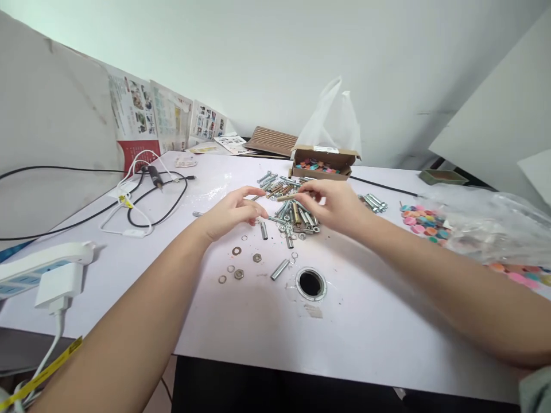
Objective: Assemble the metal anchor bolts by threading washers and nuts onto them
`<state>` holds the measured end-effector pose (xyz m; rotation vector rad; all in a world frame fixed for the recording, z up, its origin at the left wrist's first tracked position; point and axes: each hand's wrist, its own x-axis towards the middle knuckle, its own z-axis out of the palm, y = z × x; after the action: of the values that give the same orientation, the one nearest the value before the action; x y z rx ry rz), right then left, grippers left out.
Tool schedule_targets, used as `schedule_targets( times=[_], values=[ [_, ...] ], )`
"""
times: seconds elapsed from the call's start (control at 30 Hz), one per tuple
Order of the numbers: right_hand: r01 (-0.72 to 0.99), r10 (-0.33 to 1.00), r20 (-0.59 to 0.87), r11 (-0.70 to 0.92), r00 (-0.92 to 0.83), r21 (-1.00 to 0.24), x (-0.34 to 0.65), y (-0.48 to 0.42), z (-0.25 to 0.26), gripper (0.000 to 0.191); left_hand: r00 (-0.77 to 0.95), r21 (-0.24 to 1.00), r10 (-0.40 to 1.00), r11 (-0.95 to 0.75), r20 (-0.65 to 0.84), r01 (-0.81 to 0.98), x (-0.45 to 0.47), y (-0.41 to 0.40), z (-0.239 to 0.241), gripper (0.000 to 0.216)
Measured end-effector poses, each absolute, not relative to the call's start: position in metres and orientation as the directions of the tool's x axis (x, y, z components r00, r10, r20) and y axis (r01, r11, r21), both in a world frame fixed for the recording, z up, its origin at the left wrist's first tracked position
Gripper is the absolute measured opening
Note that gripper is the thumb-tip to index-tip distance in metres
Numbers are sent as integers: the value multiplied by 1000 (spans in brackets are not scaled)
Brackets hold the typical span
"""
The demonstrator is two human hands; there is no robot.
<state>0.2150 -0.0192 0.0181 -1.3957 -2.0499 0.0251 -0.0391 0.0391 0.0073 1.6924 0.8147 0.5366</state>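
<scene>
My right hand pinches a brass-coloured bolt between thumb and fingers, above a pile of metal fasteners. My left hand is at the pile's left side, its thumb and fingers apart with nothing visibly gripped. Near its fingertips lies a silver bolt; whether they touch I cannot tell. The pile mixes silver and brass-coloured bolts, sleeves and nuts. In front of it lie loose metal sleeves, hex nuts and washers.
A round hole opens in the white table. Behind the pile stands a cardboard box of coloured pieces. Cables and a power strip lie left. Plastic bags and coloured discs lie right.
</scene>
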Motion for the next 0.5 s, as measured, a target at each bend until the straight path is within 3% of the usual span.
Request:
schedule_targets(
  times=[0.1,0.23,0.5],
  values=[
    [946,897,441,126,19,-297,268,-19,19,23,614,919,786,-186,-73,347,-42,40,9,47],
    [952,903,309,-258,297,-162,328,-23,8,23,630,874,769,-230,-106,427,-42,37,15,35],
    [920,919,44,-393,393,-4,344,-42,0,35,638,831,761,-280,-112,481,-42,38,14,29]
  ],
)
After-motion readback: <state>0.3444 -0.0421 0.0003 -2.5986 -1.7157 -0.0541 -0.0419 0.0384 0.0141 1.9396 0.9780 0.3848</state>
